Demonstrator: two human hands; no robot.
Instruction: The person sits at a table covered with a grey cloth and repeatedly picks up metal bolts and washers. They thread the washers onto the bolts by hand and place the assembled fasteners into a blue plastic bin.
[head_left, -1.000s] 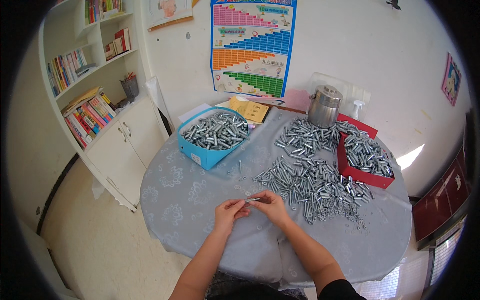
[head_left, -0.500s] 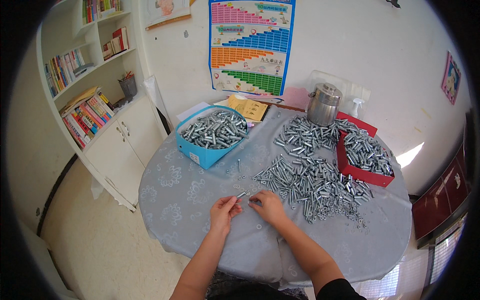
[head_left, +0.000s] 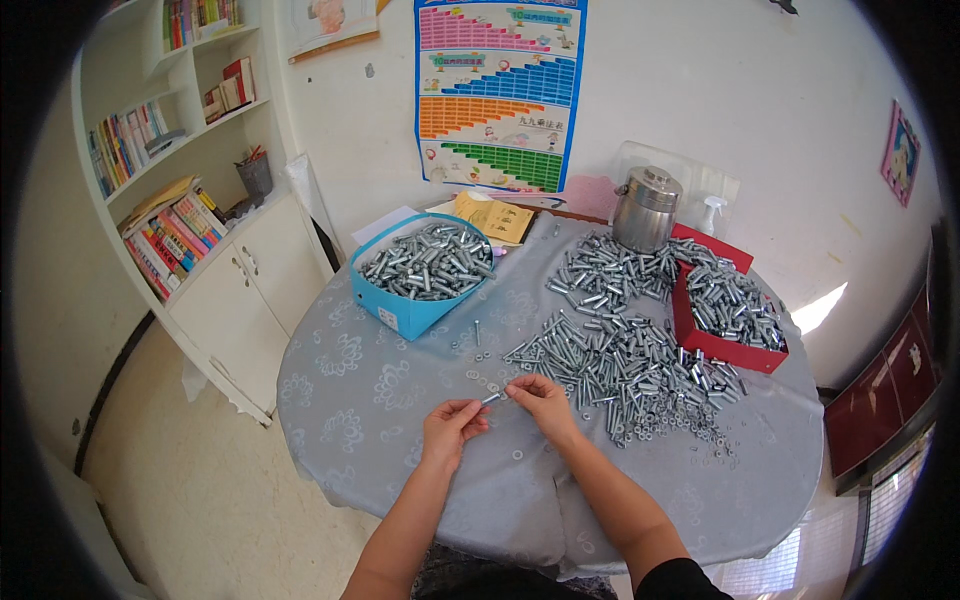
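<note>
My two hands meet over the near middle of the round counter (head_left: 360, 400), a single small silver bolt (head_left: 492, 398) bridged between them: my left hand (head_left: 452, 424) pinches its lower, nearer end with thumb and forefinger closed tight, while my right hand (head_left: 541, 397) closes its fingertips on the farther end, seemingly fitting something small there, though that part is too tiny to make out. The bolt's long axis runs nearly level from left to right, rising slightly toward the right hand, so it lies just inward of each palm, shared about equally, with neither hand clearly nearer. Loose washers (head_left: 487, 382) dot the cloth just beyond my fingertips, and the big spread of bolts (head_left: 630, 365) lies to the right of my right hand, within its easier reach; the blue box of bolts (head_left: 425, 265) sits farther off beyond my left hand, and the red tray (head_left: 728, 310) well off to the right by the steel canister (head_left: 646, 207). Against the view half a second earlier, my hands have drawn closer together and edged a little farther from me, the bolt now firmly held at both ends; a second ago they sat in much the same place.
</note>
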